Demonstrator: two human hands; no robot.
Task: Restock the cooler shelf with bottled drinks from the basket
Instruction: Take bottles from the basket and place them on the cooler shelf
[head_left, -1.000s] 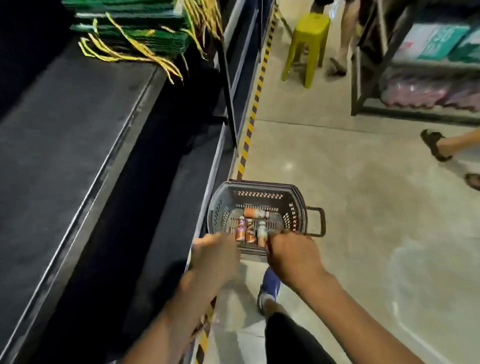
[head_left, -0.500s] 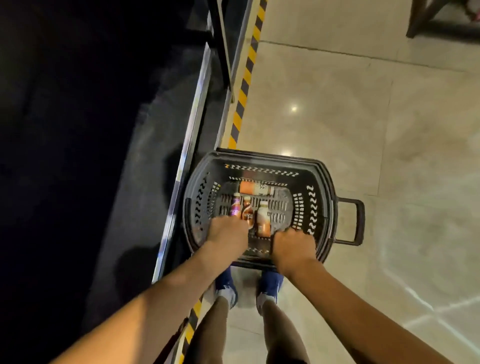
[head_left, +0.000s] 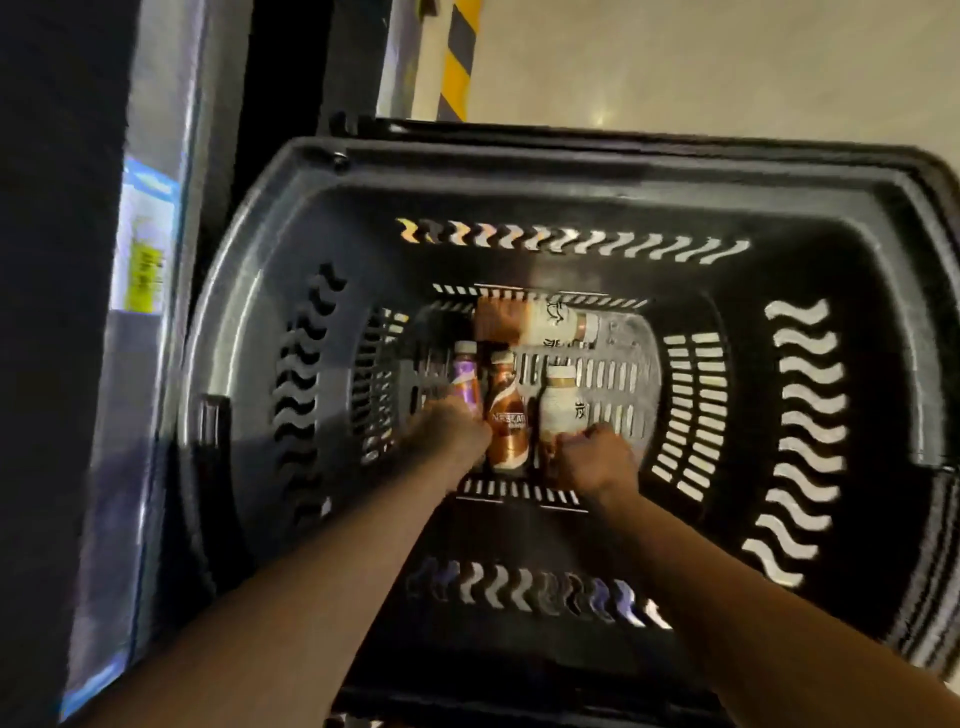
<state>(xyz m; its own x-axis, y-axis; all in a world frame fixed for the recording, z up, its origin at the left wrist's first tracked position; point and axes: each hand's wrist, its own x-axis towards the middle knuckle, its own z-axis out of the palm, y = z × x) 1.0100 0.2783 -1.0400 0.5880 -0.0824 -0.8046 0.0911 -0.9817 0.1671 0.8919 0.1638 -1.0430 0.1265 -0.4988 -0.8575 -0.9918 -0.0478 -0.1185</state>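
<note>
A black plastic basket (head_left: 519, 156) stands on the floor below me with several small bottles on its bottom. A purple bottle (head_left: 464, 376), a brown coffee bottle (head_left: 506, 415) and a white bottle (head_left: 558, 400) lie side by side, caps pointing away from me. Another brown-and-white bottle (head_left: 535, 325) lies crosswise beyond them. My left hand (head_left: 449, 439) is curled over the lower part of the purple bottle. My right hand (head_left: 597, 462) is curled round the bottom of the white bottle, hiding its base. The frame is blurred.
The cooler's grey shelf edge (head_left: 156, 395) runs down the left side, right against the basket, with a yellow price label (head_left: 145, 275) on it. Yellow-and-black floor tape (head_left: 457, 62) and beige tiled floor (head_left: 727, 62) lie beyond the basket.
I have bent down much closer to the basket. Both hands moved from the basket's near side down onto the bottles at the bottom.
</note>
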